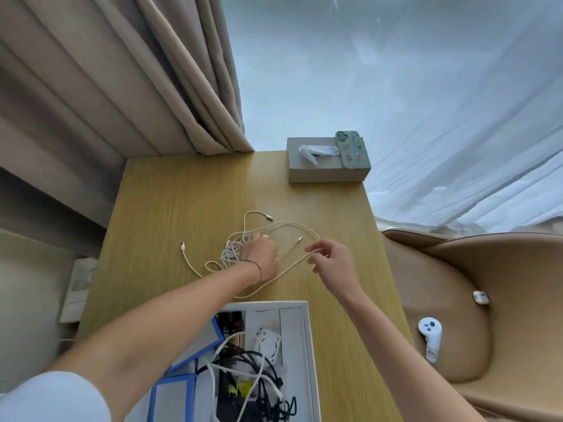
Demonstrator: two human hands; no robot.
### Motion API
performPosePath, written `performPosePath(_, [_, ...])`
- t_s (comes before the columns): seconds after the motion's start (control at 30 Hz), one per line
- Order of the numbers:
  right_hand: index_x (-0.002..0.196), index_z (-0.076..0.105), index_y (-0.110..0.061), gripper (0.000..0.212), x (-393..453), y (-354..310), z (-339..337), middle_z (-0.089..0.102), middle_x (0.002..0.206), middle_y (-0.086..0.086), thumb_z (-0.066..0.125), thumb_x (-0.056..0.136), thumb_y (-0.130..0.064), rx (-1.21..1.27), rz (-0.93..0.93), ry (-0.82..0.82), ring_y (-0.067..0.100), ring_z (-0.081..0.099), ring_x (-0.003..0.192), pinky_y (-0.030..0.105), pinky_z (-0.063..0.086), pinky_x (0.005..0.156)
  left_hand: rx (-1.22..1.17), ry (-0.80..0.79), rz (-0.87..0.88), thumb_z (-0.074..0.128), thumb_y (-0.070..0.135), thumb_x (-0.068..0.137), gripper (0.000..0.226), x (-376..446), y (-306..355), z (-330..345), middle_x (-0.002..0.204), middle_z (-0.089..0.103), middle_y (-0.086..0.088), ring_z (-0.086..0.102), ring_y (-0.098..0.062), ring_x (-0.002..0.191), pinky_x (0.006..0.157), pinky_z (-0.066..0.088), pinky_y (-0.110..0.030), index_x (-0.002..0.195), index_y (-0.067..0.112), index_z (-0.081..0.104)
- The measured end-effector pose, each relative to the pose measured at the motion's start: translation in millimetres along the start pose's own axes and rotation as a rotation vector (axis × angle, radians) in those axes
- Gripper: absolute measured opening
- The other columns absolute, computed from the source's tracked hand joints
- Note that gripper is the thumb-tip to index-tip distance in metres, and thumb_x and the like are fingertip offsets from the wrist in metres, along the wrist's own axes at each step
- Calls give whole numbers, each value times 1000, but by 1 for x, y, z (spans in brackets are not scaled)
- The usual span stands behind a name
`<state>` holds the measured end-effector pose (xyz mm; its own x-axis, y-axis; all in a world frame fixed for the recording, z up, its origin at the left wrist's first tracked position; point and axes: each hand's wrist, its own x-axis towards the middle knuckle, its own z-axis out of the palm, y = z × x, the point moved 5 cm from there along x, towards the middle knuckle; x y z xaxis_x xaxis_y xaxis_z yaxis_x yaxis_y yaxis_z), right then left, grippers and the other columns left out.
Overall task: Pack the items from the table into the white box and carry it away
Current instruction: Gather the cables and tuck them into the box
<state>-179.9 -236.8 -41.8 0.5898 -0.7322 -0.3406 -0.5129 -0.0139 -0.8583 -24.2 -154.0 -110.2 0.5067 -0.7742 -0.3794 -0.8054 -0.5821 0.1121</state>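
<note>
A tangle of white charging cables [234, 248] lies in the middle of the wooden table [170, 208]. My left hand [259, 254] rests on the bundled part and grips it. My right hand [330, 258] pinches a loop of the long cable between thumb and fingers, just right of the bundle. Loose cable ends with plugs lie at the left and at the back of the tangle. The white box [307, 345] stands open at the table's near edge, holding dark and white cords, a white part and blue-edged items; my left forearm hides part of it.
A grey tissue box [323, 172] with a green phone [348, 149] on it stands at the table's far right corner. Beige curtains hang at the left. A tan chair [487, 269] at the right carries a white controller [430, 336] and a small white case [480, 297].
</note>
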Motion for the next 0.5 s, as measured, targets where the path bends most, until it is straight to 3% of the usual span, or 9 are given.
performPosePath(0.1, [88,74,-15,26,-2,8,-7,72,75,7,56,86,4,22,16,6,10,60,59,34,54,62,-71,71,17,51,33,99,27,2,4,-9,99,69,-5,58,-25,99,82,46,-37,96,15,72])
performPosePath(0.23, [86,75,-16,26,-7,9,-13,73,77,8,58,85,3,125,25,5,13,62,63,33,53,61,-480,150,39,53,32,98,29,-11,5,-49,70,63,-1,58,-21,68,62,43,-33,76,16,63])
performPosePath(0.33, [86,77,-20,26,-10,-6,-8,76,78,1,60,87,0,204,1,-33,6,66,66,25,50,64,-768,233,57,56,27,98,30,-33,4,-90,67,67,-4,59,-16,60,61,47,-32,72,17,67])
performPosePath(0.4, [96,77,-24,27,-11,-23,0,78,89,-7,61,90,-3,205,-63,-62,-1,69,80,24,53,75,-980,261,54,55,22,99,29,-50,1,-115,68,69,-8,62,-14,61,65,52,-31,79,11,72])
performPosePath(0.5, [129,66,-32,35,-14,-56,19,69,124,-21,63,95,-24,103,-245,-141,-7,60,116,19,46,98,-1283,279,87,52,13,101,27,-75,-2,-148,69,66,-11,64,-17,66,69,57,-27,89,-2,71])
